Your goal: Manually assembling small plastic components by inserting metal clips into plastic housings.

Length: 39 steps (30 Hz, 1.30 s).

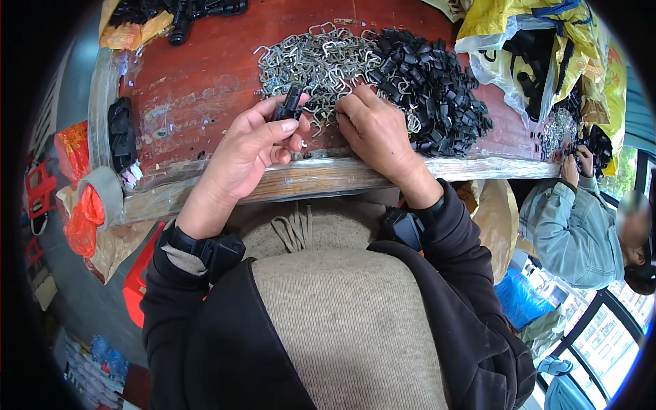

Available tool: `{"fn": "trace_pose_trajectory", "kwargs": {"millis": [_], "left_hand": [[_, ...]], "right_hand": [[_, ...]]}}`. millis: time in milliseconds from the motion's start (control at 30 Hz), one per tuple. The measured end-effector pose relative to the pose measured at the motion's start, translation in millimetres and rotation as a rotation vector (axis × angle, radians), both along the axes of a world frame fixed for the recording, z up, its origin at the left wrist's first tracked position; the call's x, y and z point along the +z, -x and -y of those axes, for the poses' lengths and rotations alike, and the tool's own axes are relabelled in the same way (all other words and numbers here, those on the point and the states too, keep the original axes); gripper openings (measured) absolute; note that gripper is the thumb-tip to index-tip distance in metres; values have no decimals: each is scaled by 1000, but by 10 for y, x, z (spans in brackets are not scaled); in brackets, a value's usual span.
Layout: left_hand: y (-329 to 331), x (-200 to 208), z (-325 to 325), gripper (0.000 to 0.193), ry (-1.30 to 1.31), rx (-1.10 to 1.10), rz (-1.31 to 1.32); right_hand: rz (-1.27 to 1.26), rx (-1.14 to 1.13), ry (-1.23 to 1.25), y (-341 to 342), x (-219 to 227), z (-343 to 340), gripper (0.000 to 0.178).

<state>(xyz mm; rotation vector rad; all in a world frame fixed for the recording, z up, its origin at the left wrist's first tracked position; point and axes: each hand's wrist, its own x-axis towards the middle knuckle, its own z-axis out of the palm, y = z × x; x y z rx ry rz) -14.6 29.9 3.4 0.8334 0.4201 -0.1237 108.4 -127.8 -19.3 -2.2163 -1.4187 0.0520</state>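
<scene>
Between its thumb and fingers, my left hand grips a small black plastic part over the table's near edge. My right hand reaches down at the near side of the heap of bent metal hooks. Its fingers are bent together, and whatever sits at their tips is hidden. Beside that heap, to the right, lies a pile of small black plastic pieces. A few hooks lie loose between my two hands.
The red tabletop has a wood edge wrapped in clear film. More black parts lie at the far left, with a black piece by the left edge. A yellow bag stands right. Another person works farther right.
</scene>
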Motion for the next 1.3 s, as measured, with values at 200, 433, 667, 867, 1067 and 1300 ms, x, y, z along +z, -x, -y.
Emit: {"fn": "trace_pose_trajectory", "kwargs": {"millis": [200, 433, 667, 867, 1067, 1300], "left_hand": [[138, 42, 68, 37, 35, 20, 26], [251, 53, 75, 43, 0, 4, 23], [180, 35, 62, 34, 64, 3, 4], [119, 30, 33, 31, 83, 4, -8], [94, 43, 78, 27, -31, 13, -49], [39, 86, 254, 15, -249, 52, 12]], "right_hand": [[110, 9, 49, 35, -1, -1, 8], [-102, 35, 61, 95, 142, 86, 7], [-82, -41, -74, -14, 113, -91, 10], [-24, -42, 125, -73, 61, -166, 10], [-32, -22, -48, -40, 75, -102, 4], [-402, 16, -181, 161, 293, 58, 6]]}}
